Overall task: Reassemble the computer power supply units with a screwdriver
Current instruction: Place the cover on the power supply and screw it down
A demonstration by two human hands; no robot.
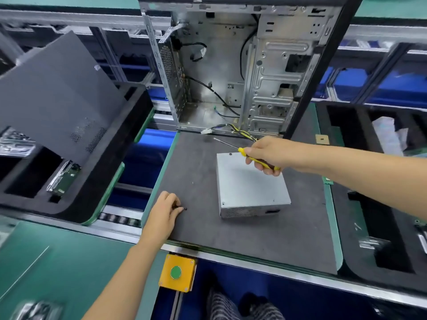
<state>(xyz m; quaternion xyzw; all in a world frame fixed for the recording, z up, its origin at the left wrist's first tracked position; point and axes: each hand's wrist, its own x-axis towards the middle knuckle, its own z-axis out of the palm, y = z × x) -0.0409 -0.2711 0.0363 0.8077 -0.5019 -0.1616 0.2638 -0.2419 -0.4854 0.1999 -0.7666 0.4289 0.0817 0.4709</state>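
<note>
The left hand (163, 213) pinched at 1 small screw (185, 209) on the dark mat (231, 239); the right hand (269, 155) gripped the screwdriver (233, 146) over the power supply (250, 185). Fastening seemed underway: next, I judged, seating that screw

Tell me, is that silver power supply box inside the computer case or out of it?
Out. The power supply lies flat on the dark mat, in front of the open computer case.

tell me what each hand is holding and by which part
The right hand holds the screwdriver by its yellow handle, shaft pointing left. The left hand pinches a small black screw at its fingertips on the mat.
</note>
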